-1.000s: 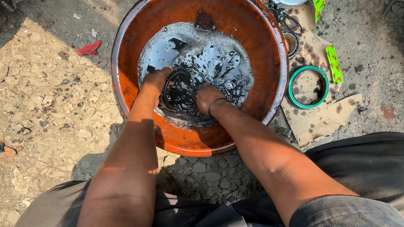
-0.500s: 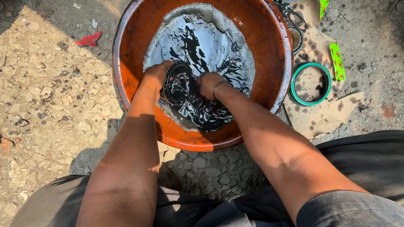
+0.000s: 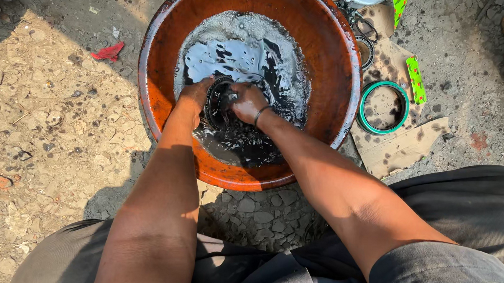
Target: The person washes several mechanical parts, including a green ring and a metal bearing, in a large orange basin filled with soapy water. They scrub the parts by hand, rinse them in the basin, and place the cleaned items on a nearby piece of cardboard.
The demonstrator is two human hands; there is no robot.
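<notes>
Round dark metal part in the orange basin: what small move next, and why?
Probably turn the round dark metal part a little in the black liquid. The left hand and right hand grip it from both sides, half sunk in the orange basin, and grime coats it.

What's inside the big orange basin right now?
The orange basin holds dark, foamy liquid. The left hand and right hand grip a round dark metal part. Its lower side and the basin's bottom are hidden.

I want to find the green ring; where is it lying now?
In the head view, the green ring lies on stained cardboard on the ground, just right of the orange basin, beyond the right hand.
</notes>
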